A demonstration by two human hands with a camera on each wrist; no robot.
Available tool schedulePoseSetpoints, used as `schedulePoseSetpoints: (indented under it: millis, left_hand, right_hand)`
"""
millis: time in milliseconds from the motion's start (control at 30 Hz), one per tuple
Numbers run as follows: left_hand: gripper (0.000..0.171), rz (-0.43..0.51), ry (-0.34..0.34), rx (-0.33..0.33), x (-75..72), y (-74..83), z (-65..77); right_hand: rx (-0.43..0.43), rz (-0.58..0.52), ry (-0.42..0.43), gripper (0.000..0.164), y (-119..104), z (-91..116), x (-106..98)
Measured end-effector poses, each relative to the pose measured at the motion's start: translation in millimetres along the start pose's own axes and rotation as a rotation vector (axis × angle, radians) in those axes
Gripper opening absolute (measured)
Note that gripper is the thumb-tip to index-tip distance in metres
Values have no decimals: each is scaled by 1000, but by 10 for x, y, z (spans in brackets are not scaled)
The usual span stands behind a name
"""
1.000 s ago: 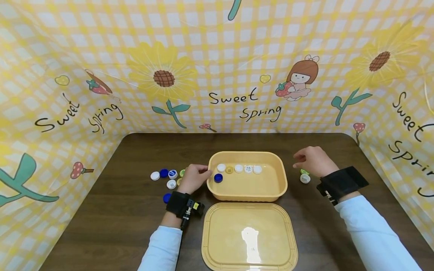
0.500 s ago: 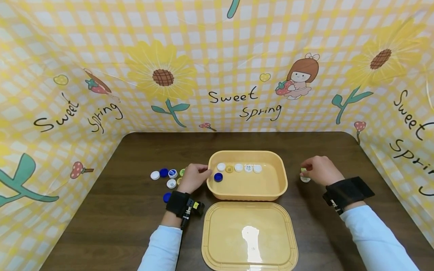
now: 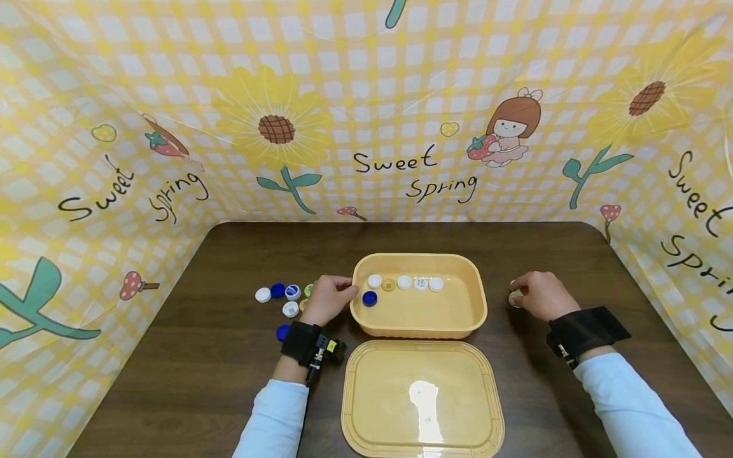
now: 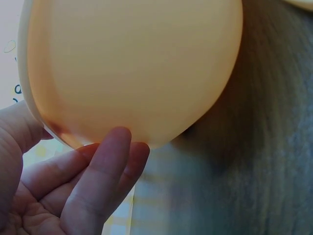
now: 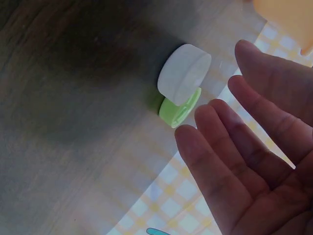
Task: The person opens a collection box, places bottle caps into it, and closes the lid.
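My left hand [image 3: 326, 301] pinches the left rim of a yellow plastic box [image 3: 424, 318]; in the left wrist view its fingers [image 4: 105, 166] lie against the box's outer wall [image 4: 142, 63]. Inside the box, white bottle caps [image 3: 403, 282] and a yellow one [image 3: 389, 284] form a back row. A blue bottle cap [image 3: 369, 298] lies in front of them at the left. To the right of the box, my right hand [image 3: 544, 294] hovers over a white bottle cap [image 5: 183, 73] and a green bottle cap [image 5: 178, 110]. Its fingers are extended, apart from both caps, as the right wrist view shows.
A yellow lid [image 3: 424, 394] lies flat on the dark wooden table [image 3: 189, 381] in front of the box. Left of my left hand are several loose bottle caps [image 3: 263, 294], white, blue, green and yellow, partly hidden by the hand. Checked cloth [image 3: 366, 114] encloses the table's back and sides.
My right hand has come down and slightly to the right, over the white and green bottle caps, now mostly covering them in the head view. The left hand stays on the box rim.
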State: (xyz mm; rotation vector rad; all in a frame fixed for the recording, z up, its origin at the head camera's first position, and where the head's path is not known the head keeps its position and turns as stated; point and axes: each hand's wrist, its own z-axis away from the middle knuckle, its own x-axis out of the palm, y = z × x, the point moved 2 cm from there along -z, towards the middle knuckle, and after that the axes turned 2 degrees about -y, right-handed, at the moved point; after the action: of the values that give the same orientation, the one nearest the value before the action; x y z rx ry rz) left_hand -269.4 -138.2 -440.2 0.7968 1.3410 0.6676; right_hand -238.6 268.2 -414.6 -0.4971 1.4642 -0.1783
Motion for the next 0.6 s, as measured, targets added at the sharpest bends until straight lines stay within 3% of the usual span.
schedulePoseSetpoints:
  millis: [200, 600]
  left_hand:
    - [27, 1, 1, -2, 6, -4, -7]
    - [27, -3, 2, 11, 4, -8, -11]
  right_hand:
    - [-46, 16, 57, 15, 54, -24, 51]
    - [-60, 31, 69, 9, 129, -70, 140]
